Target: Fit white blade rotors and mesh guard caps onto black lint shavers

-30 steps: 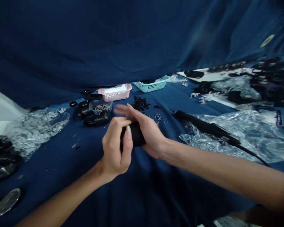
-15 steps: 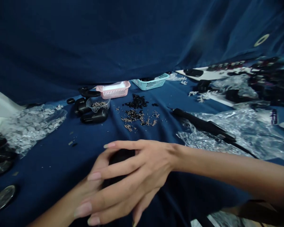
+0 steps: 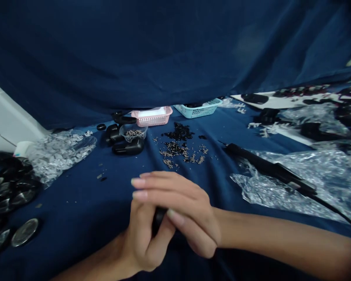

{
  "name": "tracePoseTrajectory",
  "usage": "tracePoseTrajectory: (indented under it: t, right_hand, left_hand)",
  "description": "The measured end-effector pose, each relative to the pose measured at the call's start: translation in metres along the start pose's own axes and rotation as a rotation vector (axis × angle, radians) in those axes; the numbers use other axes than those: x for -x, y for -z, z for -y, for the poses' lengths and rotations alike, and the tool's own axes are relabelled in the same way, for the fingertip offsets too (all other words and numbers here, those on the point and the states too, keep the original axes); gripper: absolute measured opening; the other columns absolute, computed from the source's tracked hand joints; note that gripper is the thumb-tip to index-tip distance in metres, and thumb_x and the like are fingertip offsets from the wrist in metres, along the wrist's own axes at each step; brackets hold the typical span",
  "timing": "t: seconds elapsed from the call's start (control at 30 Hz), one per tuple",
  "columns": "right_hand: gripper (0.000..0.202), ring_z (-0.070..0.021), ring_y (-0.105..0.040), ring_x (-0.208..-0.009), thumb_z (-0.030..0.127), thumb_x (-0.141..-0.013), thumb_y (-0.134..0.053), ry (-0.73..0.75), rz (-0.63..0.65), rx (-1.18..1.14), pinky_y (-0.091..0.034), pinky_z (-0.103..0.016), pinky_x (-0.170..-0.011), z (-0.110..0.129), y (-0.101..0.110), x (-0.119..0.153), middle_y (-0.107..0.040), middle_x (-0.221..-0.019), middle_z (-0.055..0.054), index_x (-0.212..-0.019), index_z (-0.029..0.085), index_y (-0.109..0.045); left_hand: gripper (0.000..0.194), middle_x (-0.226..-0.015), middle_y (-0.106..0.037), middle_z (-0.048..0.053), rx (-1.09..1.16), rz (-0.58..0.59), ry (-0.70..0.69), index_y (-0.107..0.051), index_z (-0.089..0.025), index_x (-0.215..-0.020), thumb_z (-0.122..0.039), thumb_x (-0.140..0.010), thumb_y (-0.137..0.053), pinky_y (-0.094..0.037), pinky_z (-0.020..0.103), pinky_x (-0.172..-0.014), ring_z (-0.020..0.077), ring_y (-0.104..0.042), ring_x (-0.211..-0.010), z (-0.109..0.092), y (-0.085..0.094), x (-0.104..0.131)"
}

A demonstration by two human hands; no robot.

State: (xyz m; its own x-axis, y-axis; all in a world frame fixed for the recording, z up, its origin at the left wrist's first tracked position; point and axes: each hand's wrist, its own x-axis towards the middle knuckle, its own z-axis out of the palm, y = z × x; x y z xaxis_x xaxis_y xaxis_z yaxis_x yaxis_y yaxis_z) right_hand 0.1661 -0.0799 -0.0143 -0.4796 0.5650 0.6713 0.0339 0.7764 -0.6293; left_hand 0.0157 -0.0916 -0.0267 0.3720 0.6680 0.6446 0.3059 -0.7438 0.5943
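big blue cloth (image 3: 87, 207) below | right hand (image 3: 184, 203) cupped over left hand (image 3: 142, 230), can't tell if it grips | left hand curled around a black thing (image 3: 158, 218), mostly hidden between both hands | tiny shiny bits (image 3: 173, 148) on the cloth ahead

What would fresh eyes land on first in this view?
At lower center, the left hand holds a mostly hidden black object, the right hand cupped over it. Just beyond, small shiny pieces lie scattered on the blue cloth. To the right, a black corded tool lies partly on crinkled clear plastic.
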Motion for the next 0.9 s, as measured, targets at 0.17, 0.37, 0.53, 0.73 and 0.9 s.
tracePoseTrajectory:
  t: [0.17, 0.37, 0.53, 0.73, 0.9]
  right_hand:
    - [0.041, -0.0212, -0.055, -0.135, 0.019, -0.102, -0.038, 0.009, -0.171, -0.199, -0.041, -0.039, -0.117, 0.002, -0.01, -0.01, -0.06, -0.144, -0.008, -0.136, 0.016, -0.06]
    - [0.04, -0.0211, -0.059, -0.13, 0.025, -0.104, -0.037, -0.172, -0.172, -0.371, -0.044, -0.037, -0.115, 0.005, -0.014, -0.017, -0.065, -0.139, -0.006, -0.134, 0.019, -0.063]
    - [0.039, -0.022, -0.058, -0.131, 0.027, -0.105, -0.04, -0.192, -0.17, -0.463, -0.039, -0.04, -0.118, 0.006, -0.017, -0.021, -0.066, -0.137, -0.008, -0.136, 0.018, -0.062]
    - [0.048, -0.0219, -0.051, -0.137, 0.036, -0.1, -0.054, -0.254, -0.106, -0.476, -0.038, -0.039, -0.117, -0.001, -0.004, -0.027, -0.054, -0.148, -0.01, -0.144, 0.018, -0.05]
    - [0.072, -0.0253, -0.055, -0.132, 0.03, -0.076, -0.086, -0.065, 0.088, -0.247, -0.042, -0.04, -0.114, -0.015, 0.015, -0.022, -0.059, -0.141, -0.014, -0.14, 0.015, -0.056]
  left_hand:
    - [0.024, -0.096, -0.068, 0.007, 0.07, -0.026, -0.046, -0.059, -0.018, -0.11, -0.011, -0.092, -0.045, -0.054, 0.029, -0.068, 0.0169, -0.068, -0.086, -0.004, 0.009, -0.006]
    - [0.02, -0.089, -0.064, 0.004, 0.056, -0.065, -0.007, -0.059, -0.017, -0.104, -0.011, -0.095, -0.042, -0.051, 0.029, -0.067, 0.0154, -0.064, -0.078, 0.003, 0.008, -0.001]
    - [0.022, -0.087, -0.064, 0.004, 0.009, -0.087, -0.041, -0.061, -0.016, -0.105, -0.011, -0.094, -0.043, -0.048, 0.028, -0.064, 0.0152, -0.062, -0.074, 0.002, 0.012, -0.001]
    - [0.025, -0.083, -0.072, 0.003, 0.593, -0.263, 0.569, -0.072, -0.018, -0.087, -0.039, -0.09, -0.059, -0.051, 0.028, -0.068, 0.0195, -0.065, -0.078, 0.008, 0.012, -0.01]
    - [0.039, -0.065, -0.069, 0.005, 0.845, -0.268, 0.793, -0.07, -0.018, -0.073, -0.049, -0.087, -0.051, -0.05, 0.033, -0.048, 0.02, -0.059, -0.051, 0.014, 0.011, -0.014]
